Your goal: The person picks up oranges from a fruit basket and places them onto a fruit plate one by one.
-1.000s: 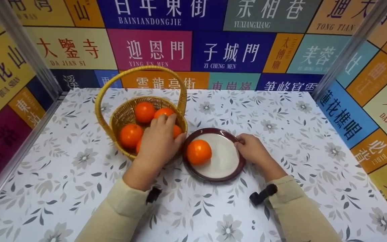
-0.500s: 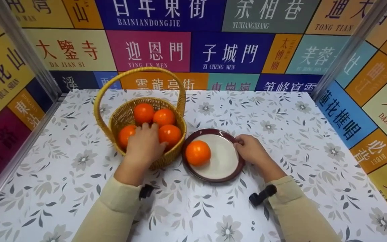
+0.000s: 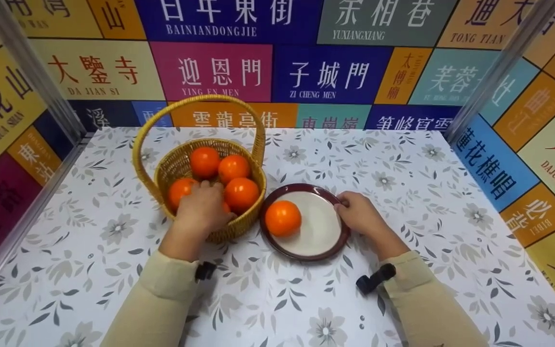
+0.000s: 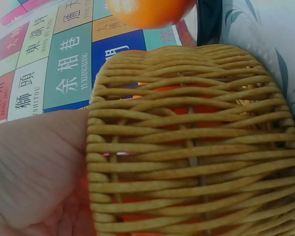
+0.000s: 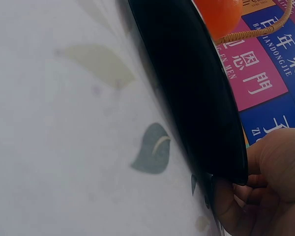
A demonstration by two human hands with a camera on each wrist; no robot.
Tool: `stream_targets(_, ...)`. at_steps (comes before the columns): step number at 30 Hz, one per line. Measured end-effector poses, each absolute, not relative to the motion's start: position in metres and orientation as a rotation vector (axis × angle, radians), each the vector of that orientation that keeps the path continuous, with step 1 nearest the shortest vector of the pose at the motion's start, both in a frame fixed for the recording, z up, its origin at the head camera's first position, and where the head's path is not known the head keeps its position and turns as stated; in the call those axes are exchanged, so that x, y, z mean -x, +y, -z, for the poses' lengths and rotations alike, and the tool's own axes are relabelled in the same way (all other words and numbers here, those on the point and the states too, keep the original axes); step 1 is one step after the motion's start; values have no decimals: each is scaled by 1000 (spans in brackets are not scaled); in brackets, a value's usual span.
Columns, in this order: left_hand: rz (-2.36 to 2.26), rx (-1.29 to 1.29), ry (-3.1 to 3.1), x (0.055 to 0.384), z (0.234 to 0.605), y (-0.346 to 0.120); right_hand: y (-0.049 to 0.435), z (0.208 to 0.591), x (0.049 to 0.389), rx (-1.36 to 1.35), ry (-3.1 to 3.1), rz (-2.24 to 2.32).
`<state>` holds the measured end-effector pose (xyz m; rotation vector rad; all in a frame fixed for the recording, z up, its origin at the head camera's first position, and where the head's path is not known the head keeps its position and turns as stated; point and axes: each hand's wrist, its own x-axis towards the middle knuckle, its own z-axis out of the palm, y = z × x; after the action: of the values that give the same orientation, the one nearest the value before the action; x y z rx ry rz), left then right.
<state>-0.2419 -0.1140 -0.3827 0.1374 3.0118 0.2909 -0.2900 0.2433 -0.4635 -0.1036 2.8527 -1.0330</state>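
Note:
A yellow wicker basket [image 3: 210, 236] with a tall arched handle holds several shiny oranges [image 3: 242, 195]. Inside its near side, my left hand [image 3: 200, 212] curls its fingers over another orange [image 3: 227, 207], mostly hidden beneath the palm. In the left wrist view, the basket's woven wall [image 4: 191, 147] covers the fingers; only the side of the left hand [image 4: 34, 172] shows. To the basket's right lies a white plate [image 3: 318, 226] with a brown rim, bearing one orange [image 3: 283, 218] on its left part. My right hand [image 3: 362, 217] pinches the plate's right rim, also seen from below in the right wrist view.
A white tablecloth [image 3: 277, 299] with grey flowers and leaves covers the table. Panels [image 3: 212, 72] of coloured blocks with Chinese lettering stand at the back and both sides. The basket's handle [image 3: 200, 99] arches above the oranges, behind my left hand.
My left hand has moved left and nearer inside the basket, from the oranges on the right to the one at the near side. My right hand and the plate stay in place.

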Motion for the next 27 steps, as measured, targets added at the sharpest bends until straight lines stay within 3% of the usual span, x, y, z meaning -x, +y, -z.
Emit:
stream_targets(15,-330,-186,3005,252,382,-116,243,453,297,67,2814,1039)
stream_targets(27,-371,-198,2968,247,387,-116,243,466,290,76,2804,1064)
